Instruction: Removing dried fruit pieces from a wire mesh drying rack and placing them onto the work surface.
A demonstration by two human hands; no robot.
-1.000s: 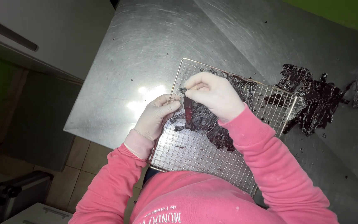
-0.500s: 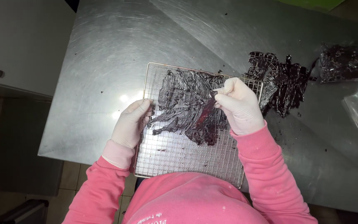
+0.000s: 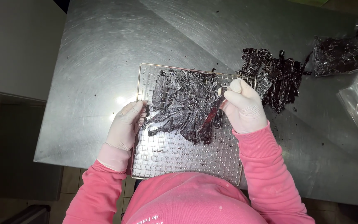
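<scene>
On the steel bench (image 3: 104,74), seen from the head camera, a square wire rack (image 3: 179,155) lies just in front of the person in the pink sweatshirt. Dark, glossy dried sheets (image 3: 185,103) cover the rack's far half. The left hand (image 3: 125,126), gloved, rests at the rack's 9 o'clock edge, fingers curled loosely against the wire and the sheet's edge. The right hand (image 3: 243,108), also gloved, sits at 3 o'clock, thumb and fingers pinched together on a reddish-dark strip (image 3: 214,112) lifted off the sheets. Beyond the rack at 2 o'clock lies a pile of dark peeled pieces (image 3: 274,76), with clear plastic bags (image 3: 353,83) further right.
</scene>
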